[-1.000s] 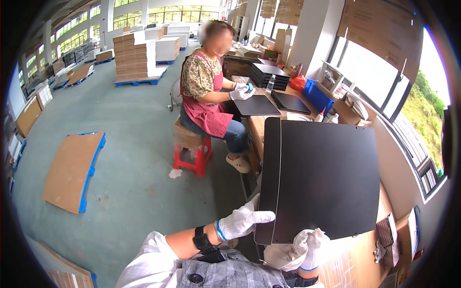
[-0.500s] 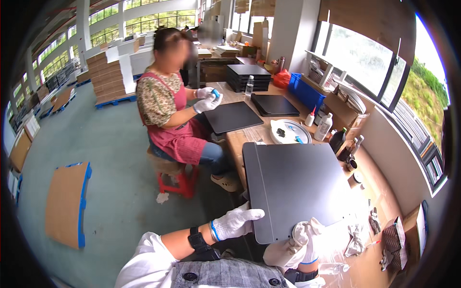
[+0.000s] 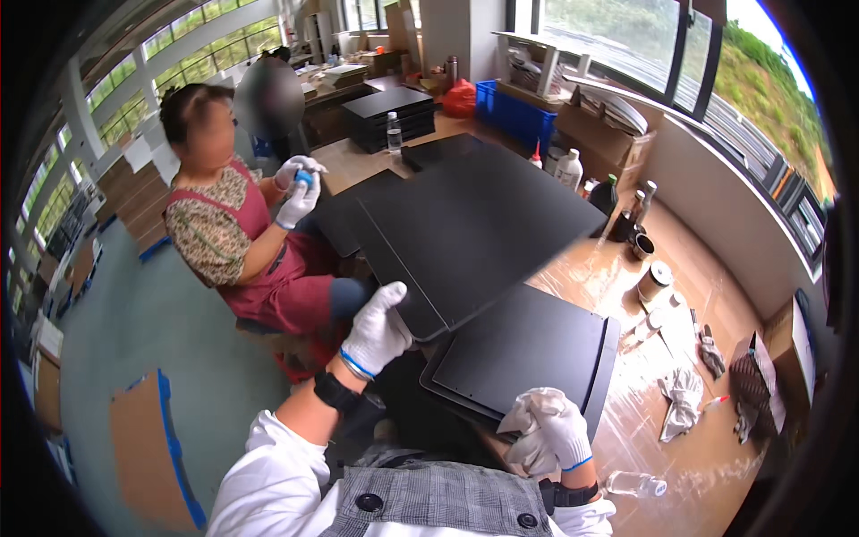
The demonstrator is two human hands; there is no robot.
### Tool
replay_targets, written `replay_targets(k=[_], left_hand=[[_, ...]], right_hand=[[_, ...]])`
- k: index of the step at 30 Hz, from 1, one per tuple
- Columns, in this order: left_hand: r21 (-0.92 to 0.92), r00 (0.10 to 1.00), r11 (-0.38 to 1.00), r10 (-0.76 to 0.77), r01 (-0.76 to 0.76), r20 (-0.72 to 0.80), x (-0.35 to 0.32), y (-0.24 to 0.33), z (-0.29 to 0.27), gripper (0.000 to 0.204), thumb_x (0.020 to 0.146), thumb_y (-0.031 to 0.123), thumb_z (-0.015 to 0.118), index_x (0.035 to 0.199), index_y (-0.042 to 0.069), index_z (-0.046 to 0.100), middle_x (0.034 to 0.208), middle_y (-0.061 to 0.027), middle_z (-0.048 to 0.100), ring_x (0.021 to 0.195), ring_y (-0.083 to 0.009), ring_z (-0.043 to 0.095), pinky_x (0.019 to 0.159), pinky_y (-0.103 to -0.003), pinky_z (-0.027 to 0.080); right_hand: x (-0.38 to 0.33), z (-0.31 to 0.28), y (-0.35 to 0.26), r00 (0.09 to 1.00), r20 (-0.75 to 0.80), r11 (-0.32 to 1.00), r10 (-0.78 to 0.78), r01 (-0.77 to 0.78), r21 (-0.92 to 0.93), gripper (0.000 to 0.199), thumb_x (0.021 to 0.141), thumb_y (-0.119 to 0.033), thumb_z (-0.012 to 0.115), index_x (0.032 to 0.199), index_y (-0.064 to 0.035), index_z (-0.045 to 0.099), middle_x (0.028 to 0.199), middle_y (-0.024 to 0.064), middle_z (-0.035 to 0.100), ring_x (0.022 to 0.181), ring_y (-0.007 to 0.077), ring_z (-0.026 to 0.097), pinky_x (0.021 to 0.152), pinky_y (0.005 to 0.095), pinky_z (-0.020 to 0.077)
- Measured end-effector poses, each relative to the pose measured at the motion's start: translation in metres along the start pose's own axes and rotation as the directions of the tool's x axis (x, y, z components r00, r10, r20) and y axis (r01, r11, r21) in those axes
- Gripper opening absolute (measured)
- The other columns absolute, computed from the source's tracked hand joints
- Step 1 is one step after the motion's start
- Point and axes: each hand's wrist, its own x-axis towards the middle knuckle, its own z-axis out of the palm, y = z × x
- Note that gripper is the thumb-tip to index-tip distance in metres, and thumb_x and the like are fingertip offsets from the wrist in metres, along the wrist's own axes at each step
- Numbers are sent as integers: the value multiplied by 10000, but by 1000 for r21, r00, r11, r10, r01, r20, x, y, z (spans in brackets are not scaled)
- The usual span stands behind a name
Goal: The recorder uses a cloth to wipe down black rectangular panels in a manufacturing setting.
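My left hand (image 3: 376, 329), in a white knit glove, grips the near left edge of a flat black panel (image 3: 483, 234), thumb on top. The panel is raised and tilted above the bench, its far end slightly blurred. Below it, more black panels (image 3: 528, 351) lie stacked at the bench's near edge. My right hand (image 3: 562, 428), also gloved, is closed around a bunched white cloth (image 3: 526, 440) beside the stack's near right corner. That hand does not hold the raised panel.
A seated co-worker (image 3: 250, 215) at the left holds a small blue thing (image 3: 304, 177) in gloved hands. Bottles (image 3: 569, 168) and cans (image 3: 655, 280) line the bench's window side. A crumpled white glove (image 3: 682, 403) and a clear bottle (image 3: 635, 484) lie at the right.
My left hand has lifted the panel up and away, uncovering the stacked panels below. My right hand has come off the panel, still holding the cloth. The view has swung right.
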Motion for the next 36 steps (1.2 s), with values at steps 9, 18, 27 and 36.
replay_targets(k=[9, 18, 27, 36], left_hand=[[89, 997, 993, 77, -76, -1, 190, 72, -79, 273, 838, 99, 674, 1103, 79, 610, 1084, -57, 655, 1008, -213, 624, 897, -363, 520], [101, 990, 995, 40, -26, -138, 381, 115, -176, 284, 830, 126, 697, 1096, 94, 602, 1071, -56, 649, 975, -209, 632, 827, -351, 538], [58, 971, 998, -5, 20, -239, 512, 119, -224, 297, 815, 118, 710, 1084, 74, 594, 1082, -84, 650, 960, -242, 643, 780, -378, 566], [110, 964, 993, -2, 33, -267, 569, 115, -233, 255, 812, 161, 723, 1043, 96, 637, 1058, -59, 684, 920, -220, 656, 728, -339, 546]], right_hand=[[48, 36, 22, 990, -8, 945, 139, -135, -299, 185, 877, -219, 601, 973, -76, 668, 911, 56, 697, 826, 188, 665, 736, 292, 521], [113, 111, 51, 895, -419, 938, 153, -264, -223, 182, 837, -242, 610, 879, -84, 690, 771, 77, 691, 674, 181, 669, 601, 309, 519], [124, 121, 51, 719, -626, 759, 302, -579, -298, 180, 805, -247, 614, 736, -104, 697, 651, 54, 667, 588, 203, 654, 546, 316, 509], [128, 126, 14, 645, -644, 804, 411, -590, -77, 212, 787, -297, 608, 722, -123, 712, 622, 43, 672, 591, 209, 666, 564, 321, 528]])
